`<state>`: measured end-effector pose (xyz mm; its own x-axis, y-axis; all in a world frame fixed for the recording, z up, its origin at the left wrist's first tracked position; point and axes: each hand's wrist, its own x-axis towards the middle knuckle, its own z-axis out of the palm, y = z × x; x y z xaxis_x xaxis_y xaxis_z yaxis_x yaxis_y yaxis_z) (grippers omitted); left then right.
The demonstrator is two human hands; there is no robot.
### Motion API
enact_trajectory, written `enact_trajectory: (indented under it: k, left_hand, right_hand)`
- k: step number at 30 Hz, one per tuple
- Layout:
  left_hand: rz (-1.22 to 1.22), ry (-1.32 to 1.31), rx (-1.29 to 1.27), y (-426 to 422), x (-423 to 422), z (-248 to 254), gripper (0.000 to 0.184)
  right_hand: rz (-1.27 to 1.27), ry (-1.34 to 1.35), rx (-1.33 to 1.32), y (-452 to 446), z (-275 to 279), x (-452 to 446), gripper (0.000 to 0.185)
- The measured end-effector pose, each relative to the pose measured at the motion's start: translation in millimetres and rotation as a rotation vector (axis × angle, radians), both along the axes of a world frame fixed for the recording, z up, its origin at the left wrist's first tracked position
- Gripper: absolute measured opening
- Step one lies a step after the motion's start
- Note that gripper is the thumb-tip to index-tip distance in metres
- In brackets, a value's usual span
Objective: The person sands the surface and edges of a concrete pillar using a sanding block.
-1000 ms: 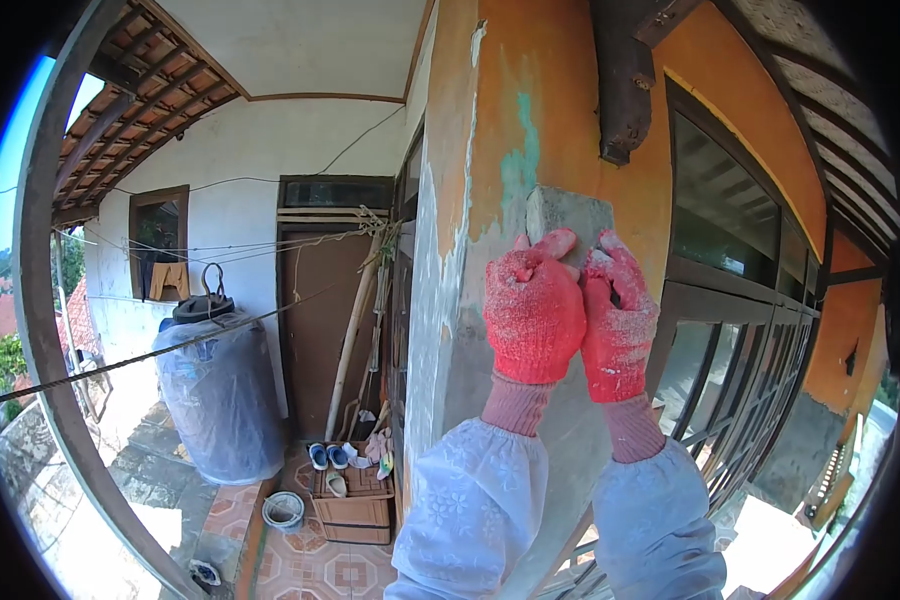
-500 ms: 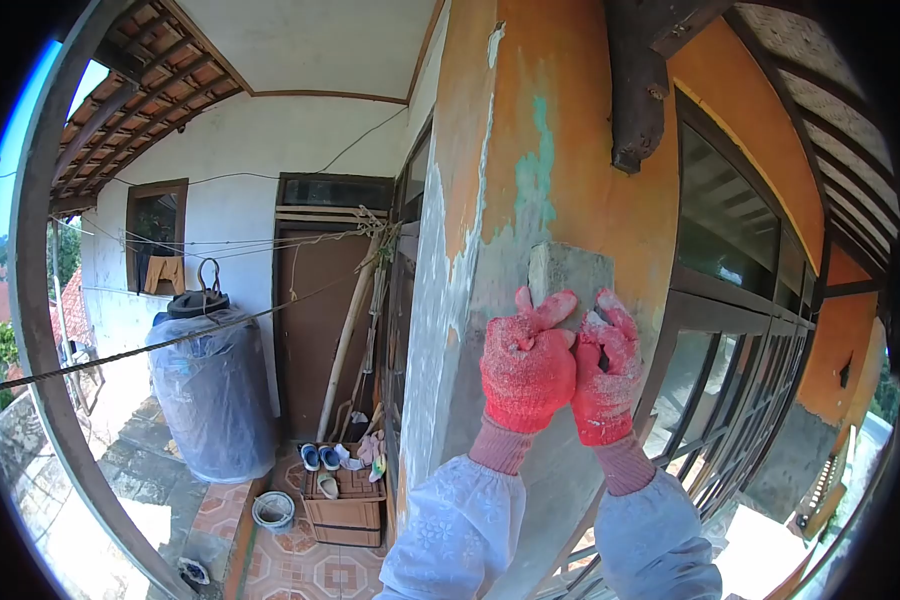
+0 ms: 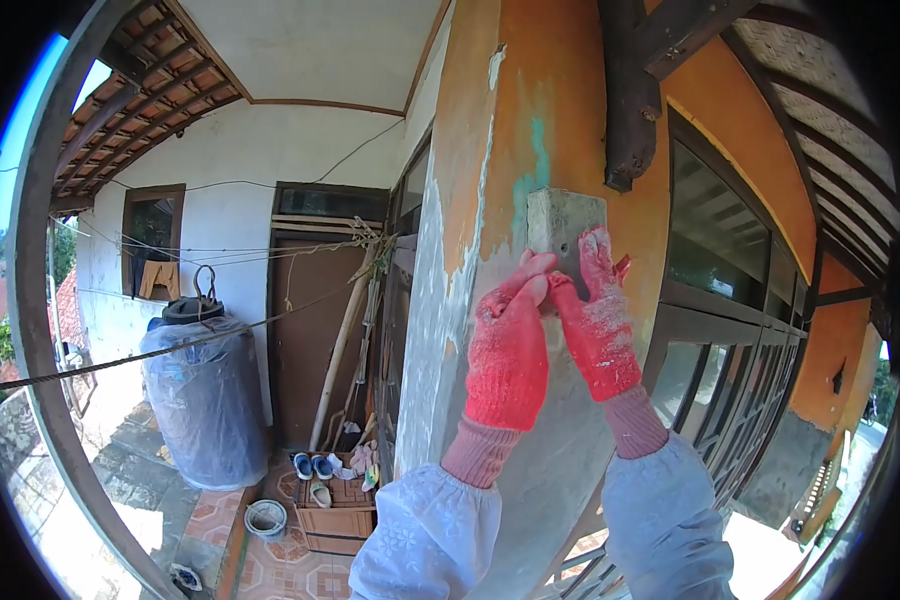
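Note:
A grey rectangular block (image 3: 568, 222) with a rough, dusty face lies against the painted pillar (image 3: 450, 330), near the boundary between orange paint and grey bare surface. My left hand (image 3: 510, 340), in a dusty red glove, is closed at the block's lower left edge, fingers bent. My right hand (image 3: 598, 325), gloved the same, grips the lower right of the block, with some fingers lying up along its side. The two hands are close together, and their fingertips partly hide the block's lower end. What the block is made of I cannot tell.
A dark wooden beam (image 3: 630, 110) juts out above my right hand. Barred windows (image 3: 720, 390) run along the right. A rope (image 3: 170, 343) crosses at left, before a plastic-wrapped barrel (image 3: 210, 390). Shoes lie on a box (image 3: 335, 525) beside a bucket (image 3: 266, 518).
Both hands and the grey block have moved up the pillar. My right-hand fingers now reach higher along the block's side. The camera view has tilted slightly.

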<state>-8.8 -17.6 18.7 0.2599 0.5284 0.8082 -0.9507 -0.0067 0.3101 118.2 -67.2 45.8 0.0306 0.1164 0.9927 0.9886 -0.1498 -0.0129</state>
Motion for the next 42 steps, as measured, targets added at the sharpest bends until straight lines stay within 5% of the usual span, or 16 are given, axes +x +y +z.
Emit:
enact_trajectory:
  k: [1,3,9,13,15,20,22,25,28,32,35,39,42]
  left_hand:
    - [-0.003,-0.005,0.005,-3,-11,-9,0.028]
    - [0.119,-0.067,-0.105,-14,-35,-38,0.027]
    - [0.154,-0.039,-0.032,-37,-73,-149,0.025]
    - [0.048,-0.038,-0.153,-65,-99,-172,0.022]
    - [0.028,-0.007,-0.151,-72,-103,-182,0.022]
    - [0.037,0.116,-0.156,-88,-123,-195,0.022]
    - [0.329,-0.008,-0.103,-97,-132,-195,0.015]
    - [0.106,0.263,-0.317,-104,-160,-189,0.022]
    - [0.144,0.275,-0.244,-123,-172,-192,0.024]
    - [0.301,0.308,-0.217,-135,-184,-206,0.024]
    - [0.363,0.111,-0.128,-128,-176,-224,0.014]
    - [0.564,-0.02,-0.083,-168,-149,-220,0.018]
    - [0.424,0.273,-0.25,-182,-173,-217,0.022]
  right_hand:
    - [-0.003,-0.005,0.005,9,2,-7,0.064]
    - [-0.413,-0.112,0.074,26,11,-21,0.08]
    - [-0.419,-0.397,0.224,37,160,-27,0.082]
    - [-0.296,-0.568,0.025,24,61,-37,0.077]
    - [-0.103,-0.804,-0.4,12,22,-42,0.073]
    - [-0.299,-0.718,-0.149,22,123,-46,0.073]
    - [-0.398,-0.488,0.182,34,145,-36,0.073]
    - [-0.247,-0.592,0.032,38,54,-56,0.071]
    - [-0.067,-0.845,-0.49,26,-14,-67,0.069]
    - [-0.276,-0.704,-0.22,7,55,-35,0.065]
    - [-0.378,-0.289,0.178,21,48,-35,0.064]
    - [-0.087,-0.706,-0.432,24,-39,-73,0.064]
    - [-0.176,-0.592,-0.241,14,-17,-47,0.067]
